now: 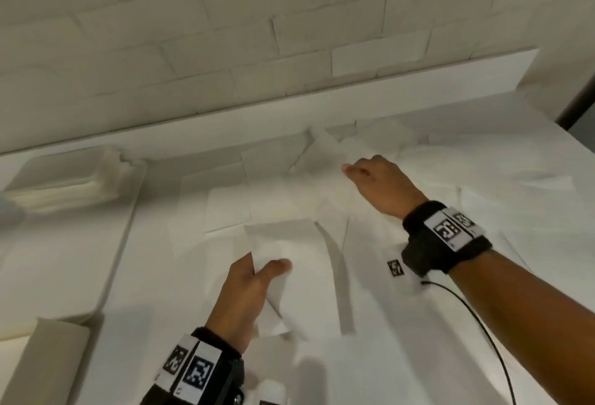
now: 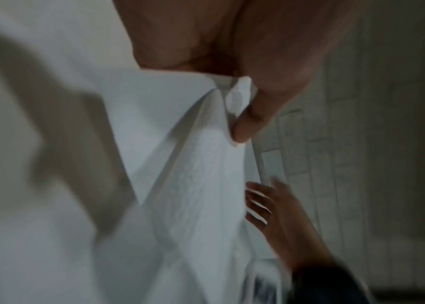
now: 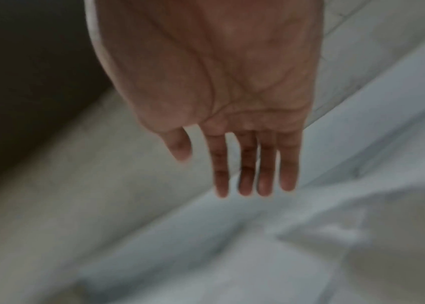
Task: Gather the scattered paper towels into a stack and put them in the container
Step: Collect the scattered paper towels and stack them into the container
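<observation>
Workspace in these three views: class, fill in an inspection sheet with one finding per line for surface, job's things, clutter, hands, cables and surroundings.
Surface: white table, largely covered with paper.
Job's things: loose paper towels scattered and overlapping across the middle; container at far left already holds a stack.
Clutter: white tray at left; small black-and-white marker tag on the table.
Hands: left hand pinches held towels between thumb and fingers; right hand has straight fingers, holds nothing, reaching over the far towels.
Cables: black cable runs from the right wrist band across the table.
Surroundings: white brick wall behind.
</observation>
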Motion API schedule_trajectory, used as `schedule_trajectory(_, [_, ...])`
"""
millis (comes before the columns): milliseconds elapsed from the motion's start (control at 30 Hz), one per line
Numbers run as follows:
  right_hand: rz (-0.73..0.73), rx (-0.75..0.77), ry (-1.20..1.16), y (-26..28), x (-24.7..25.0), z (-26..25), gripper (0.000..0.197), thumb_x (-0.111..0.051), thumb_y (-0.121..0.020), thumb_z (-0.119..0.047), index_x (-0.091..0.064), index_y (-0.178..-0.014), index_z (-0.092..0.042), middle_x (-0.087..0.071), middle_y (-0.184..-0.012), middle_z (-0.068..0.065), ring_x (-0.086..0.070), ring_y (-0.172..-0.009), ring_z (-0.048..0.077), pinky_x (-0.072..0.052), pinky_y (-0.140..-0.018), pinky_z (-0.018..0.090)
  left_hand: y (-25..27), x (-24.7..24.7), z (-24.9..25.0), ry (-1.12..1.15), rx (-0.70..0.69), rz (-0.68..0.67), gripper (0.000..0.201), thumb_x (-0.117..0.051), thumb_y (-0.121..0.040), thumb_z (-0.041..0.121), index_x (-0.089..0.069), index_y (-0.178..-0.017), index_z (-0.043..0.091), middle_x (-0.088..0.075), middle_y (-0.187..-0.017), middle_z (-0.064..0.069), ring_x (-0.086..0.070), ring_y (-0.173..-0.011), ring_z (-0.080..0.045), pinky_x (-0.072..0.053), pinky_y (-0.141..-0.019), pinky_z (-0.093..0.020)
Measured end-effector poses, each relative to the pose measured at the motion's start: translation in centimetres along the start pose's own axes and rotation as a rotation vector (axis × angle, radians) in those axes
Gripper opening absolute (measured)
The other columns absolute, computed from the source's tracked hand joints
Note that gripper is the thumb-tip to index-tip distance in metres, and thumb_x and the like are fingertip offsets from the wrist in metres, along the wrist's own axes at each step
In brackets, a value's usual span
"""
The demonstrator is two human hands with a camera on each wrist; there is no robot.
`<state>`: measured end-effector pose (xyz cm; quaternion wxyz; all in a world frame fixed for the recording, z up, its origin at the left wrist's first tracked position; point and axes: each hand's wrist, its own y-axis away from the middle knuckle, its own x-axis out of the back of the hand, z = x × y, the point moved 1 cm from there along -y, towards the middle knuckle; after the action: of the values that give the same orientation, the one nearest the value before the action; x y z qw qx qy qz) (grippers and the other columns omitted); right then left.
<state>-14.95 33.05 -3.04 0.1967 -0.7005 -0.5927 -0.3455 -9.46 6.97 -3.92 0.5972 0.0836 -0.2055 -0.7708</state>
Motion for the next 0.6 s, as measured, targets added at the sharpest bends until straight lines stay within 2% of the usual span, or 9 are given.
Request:
schedule_trajectory(67, [-0.058, -0.132, 0.295, -5.0, -0.3, 1.6, 0.056, -0.044, -0.099, -0.049, -0.045, -0.138, -0.009, -0.042, -0.140, 0.019, -0.040, -0.131, 0.037, -0.038, -0.107, 0.046, 1.0, 0.9, 0.3, -0.207, -0.108, -0.043, 0.018, -0.065, -0.094, 0.010, -0.073, -0.105, 0.022, -0.079, -0.098, 0.008, -0.074, -0.092, -0.010, -0.055, -0.080, -0.023])
schedule_trajectory(100, [-0.091, -0.162, 0.408, -6.6, -0.6, 2.1, 0.065, -0.045, -0.098, -0.050, -0.036, -0.145, -0.006, -0.035, -0.147, 0.020, -0.034, -0.135, 0.038, -0.036, -0.108, 0.047, 1.6, 1.2, 0.4, -0.290, -0.143, -0.083, 0.018, -0.063, -0.096, 0.010, -0.074, -0.103, 0.023, -0.079, -0.096, 0.012, -0.074, -0.089, -0.005, -0.052, -0.076, -0.016])
schedule_trajectory(167, [-0.089, -0.166, 0.549, -8.2, -1.4, 2.6, 0.071, -0.049, -0.095, -0.053, -0.032, -0.146, -0.007, -0.031, -0.150, 0.018, -0.033, -0.136, 0.038, -0.036, -0.105, 0.047, 2.6, 1.9, 0.1, -0.390, -0.173, -0.135, 0.022, -0.060, -0.096, 0.008, -0.077, -0.092, 0.022, -0.079, -0.091, 0.008, -0.071, -0.083, -0.003, -0.049, -0.072, -0.015])
schedule_trajectory(233, [-0.044, -0.122, 0.581, -9.0, -2.1, 2.8, 0.065, -0.055, -0.093, -0.049, -0.038, -0.143, -0.010, -0.039, -0.145, 0.015, -0.042, -0.130, 0.036, -0.040, -0.101, 0.045, 3.0, 2.8, 0.0, -0.446, -0.213, -0.105, 0.024, -0.059, -0.095, 0.006, -0.074, -0.085, 0.023, -0.076, -0.087, 0.001, -0.065, -0.075, -0.006, -0.047, -0.070, -0.020])
schedule_trajectory(333, [-0.046, -0.102, 0.426, -9.5, -2.4, 3.1, 0.055, -0.062, -0.091, -0.038, -0.045, -0.138, -0.013, -0.052, -0.138, 0.013, -0.051, -0.124, 0.033, -0.044, -0.100, 0.041, 3.2, 3.5, 0.4, -0.440, -0.270, -0.085, 0.030, -0.061, -0.093, 0.003, -0.072, -0.090, 0.031, -0.077, -0.089, 0.003, -0.070, -0.080, -0.010, -0.051, -0.074, -0.023])
schedule_trajectory(400, [-0.001, -0.100, 0.259, -9.1, -2.2, 3.0, 0.050, -0.064, -0.091, -0.029, -0.050, -0.135, -0.011, -0.056, -0.136, 0.013, -0.054, -0.122, 0.033, -0.044, -0.100, 0.039, 3.3, 3.5, 1.3, -0.391, -0.338, -0.107, 0.033, -0.064, -0.094, 0.004, -0.074, -0.091, 0.035, -0.077, -0.090, 0.010, -0.070, -0.082, -0.007, -0.052, -0.073, -0.022])
schedule_trajectory(467, [0.072, -0.061, 0.117, -8.0, -1.4, 2.2, 0.036, -0.062, -0.092, -0.021, -0.056, -0.124, -0.007, -0.061, -0.126, 0.014, -0.057, -0.114, 0.034, -0.045, -0.094, 0.035, 3.0, 3.1, 2.2, -0.319, -0.387, -0.140, 0.027, -0.068, -0.093, 0.010, -0.076, -0.086, 0.034, -0.076, -0.085, 0.014, -0.068, -0.076, -0.001, -0.050, -0.068, -0.015])
schedule_trajectory(533, [0.131, 0.038, -0.015, -6.1, -0.6, 1.0, 0.020, -0.061, -0.093, -0.014, -0.057, -0.111, -0.006, -0.063, -0.112, 0.010, -0.059, -0.107, 0.034, -0.044, -0.086, 0.032, 2.0, 2.5, 3.0, -0.137, -0.368, -0.156, 0.008, -0.079, -0.084, 0.021, -0.080, -0.085, 0.028, -0.078, -0.087, 0.007, -0.071, -0.080, -0.006, -0.053, -0.072, -0.019])
schedule_trajectory(600, [0.165, 0.162, -0.219, -3.2, 0.2, -0.8, 0.008, -0.061, -0.092, -0.008, -0.055, -0.098, -0.009, -0.061, -0.102, 0.003, -0.061, -0.101, 0.031, -0.045, -0.080, 0.032, 0.5, 2.0, 3.0, 0.190, -0.284, -0.209, 0.028, -0.085, -0.066, 0.027, -0.081, -0.093, 0.019, -0.079, -0.100, -0.006, -0.074, -0.093, -0.021, -0.058, -0.082, -0.032])
